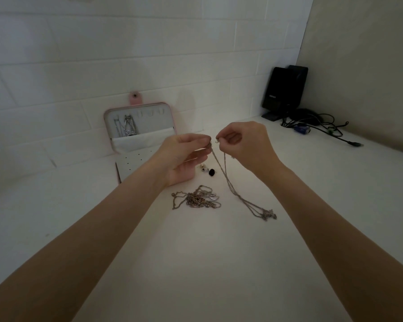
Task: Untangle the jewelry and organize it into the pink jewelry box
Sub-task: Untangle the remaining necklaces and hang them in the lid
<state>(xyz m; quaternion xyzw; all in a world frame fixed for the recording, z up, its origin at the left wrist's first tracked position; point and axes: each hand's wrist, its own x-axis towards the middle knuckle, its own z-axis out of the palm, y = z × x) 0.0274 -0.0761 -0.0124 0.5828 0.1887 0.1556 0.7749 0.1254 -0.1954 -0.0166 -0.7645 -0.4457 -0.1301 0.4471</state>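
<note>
Both hands [219, 147] pinching necklace [240, 198] ends — above white table [207, 263], tiled wall [102, 54] behind

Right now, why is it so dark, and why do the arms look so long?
Head view: dim room, brightest on the white table under the hands; the wide lens stretches the arms near the edges; the chain looks thin and slightly blurry; the tangled pile stays readable.
</note>
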